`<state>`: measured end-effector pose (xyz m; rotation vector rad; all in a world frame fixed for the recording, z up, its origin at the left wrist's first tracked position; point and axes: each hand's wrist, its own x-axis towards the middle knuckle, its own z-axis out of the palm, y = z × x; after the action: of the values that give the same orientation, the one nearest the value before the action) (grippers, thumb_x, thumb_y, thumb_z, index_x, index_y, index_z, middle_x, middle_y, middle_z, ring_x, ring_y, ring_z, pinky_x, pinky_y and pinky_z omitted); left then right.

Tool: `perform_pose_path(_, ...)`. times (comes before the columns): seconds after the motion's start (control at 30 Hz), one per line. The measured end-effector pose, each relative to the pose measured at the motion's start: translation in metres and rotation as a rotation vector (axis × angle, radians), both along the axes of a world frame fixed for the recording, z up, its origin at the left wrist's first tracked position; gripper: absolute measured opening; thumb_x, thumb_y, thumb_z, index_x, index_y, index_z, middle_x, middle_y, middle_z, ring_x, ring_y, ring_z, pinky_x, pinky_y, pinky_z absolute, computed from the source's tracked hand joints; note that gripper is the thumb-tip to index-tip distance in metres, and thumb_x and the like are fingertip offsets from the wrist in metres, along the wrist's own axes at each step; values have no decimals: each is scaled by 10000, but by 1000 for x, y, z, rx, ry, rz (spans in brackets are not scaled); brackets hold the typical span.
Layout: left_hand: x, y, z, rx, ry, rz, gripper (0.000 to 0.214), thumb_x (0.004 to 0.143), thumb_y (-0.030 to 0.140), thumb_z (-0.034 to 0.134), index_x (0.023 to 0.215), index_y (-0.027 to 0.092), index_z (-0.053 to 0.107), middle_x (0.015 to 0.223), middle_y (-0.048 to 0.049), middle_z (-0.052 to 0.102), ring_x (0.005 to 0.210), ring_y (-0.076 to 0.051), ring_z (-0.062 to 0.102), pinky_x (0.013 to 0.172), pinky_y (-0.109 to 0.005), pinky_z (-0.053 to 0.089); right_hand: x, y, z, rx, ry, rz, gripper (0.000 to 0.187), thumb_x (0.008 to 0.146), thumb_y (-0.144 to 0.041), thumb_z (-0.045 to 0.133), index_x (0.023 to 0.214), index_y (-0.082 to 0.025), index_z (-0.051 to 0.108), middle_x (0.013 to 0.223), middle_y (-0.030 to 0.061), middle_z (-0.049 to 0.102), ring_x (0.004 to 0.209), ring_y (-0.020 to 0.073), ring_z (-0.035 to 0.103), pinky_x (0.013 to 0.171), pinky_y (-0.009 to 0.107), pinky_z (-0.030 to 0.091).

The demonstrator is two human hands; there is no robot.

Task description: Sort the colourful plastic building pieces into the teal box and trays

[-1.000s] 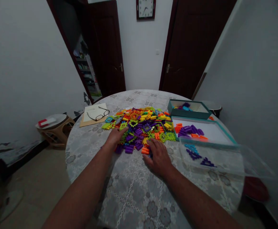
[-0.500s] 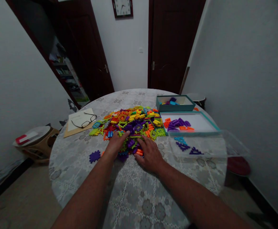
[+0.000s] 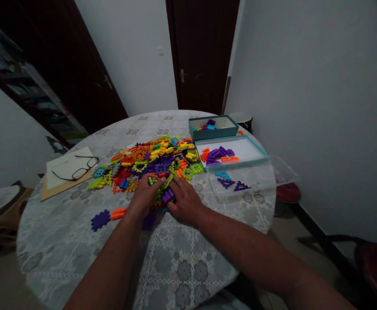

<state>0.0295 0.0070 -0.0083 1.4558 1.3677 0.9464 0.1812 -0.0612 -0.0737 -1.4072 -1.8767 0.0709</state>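
Note:
A heap of coloured plastic building pieces [image 3: 152,160] lies in the middle of a round table [image 3: 178,267]. My left hand [image 3: 144,197] and my right hand [image 3: 184,201] meet at the heap's near edge, fingers curled from both sides round a clump of green, yellow and purple pieces. A purple gear-shaped piece [image 3: 100,220] and some orange sticks [image 3: 118,212] lie apart, left of my left hand.
At the right stand a teal box [image 3: 222,131] with a few pieces, a teal tray [image 3: 263,157] of purple and orange sticks, and a clear lid [image 3: 266,178] with blue and purple pieces. Glasses [image 3: 76,171] rest on paper [image 3: 62,164] at the left. A red stool [image 3: 287,192] stands beyond the table's right edge.
My view has swung right and down. Both hands have drawn together and closed round a clump at the heap's near edge. A purple gear piece and orange sticks now lie apart at the left.

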Motion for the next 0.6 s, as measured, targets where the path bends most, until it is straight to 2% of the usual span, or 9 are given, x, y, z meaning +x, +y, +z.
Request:
perform_pose_path(0.2, 9, -4, -7, 4, -211, -99, 535, 784, 507, 797, 1219, 230, 651, 1137, -72, 732, 1019, -270, 706, 877, -372, 544, 4, 2, 3, 39, 97, -14, 748, 767, -162, 596, 1502, -117, 472, 1561, 207, 426, 1471, 329, 392, 1232, 524, 378)
perform_pose_path(0.4, 18, -2, -11, -144, -482, -128, 672, 760, 503, 832, 1324, 231, 590, 1106, -75, 746, 921, -255, 729, 805, -368, 565, 2, 6, 2, 70, 107, -31, 743, 715, -104, 565, 1456, -90, 510, 1514, 222, 443, 1466, 337, 392, 1239, 527, 378)
perform_pose_path(0.6, 15, 5, -21, -132, -494, -28, 634, 764, 512, 830, 1285, 222, 616, 1011, -47, 738, 805, -203, 708, 734, -313, 545, -8, 7, -2, 58, 19, -52, 821, 714, -96, 568, 1525, -130, 446, 1549, 218, 408, 1451, 374, 390, 1208, 618, 382)
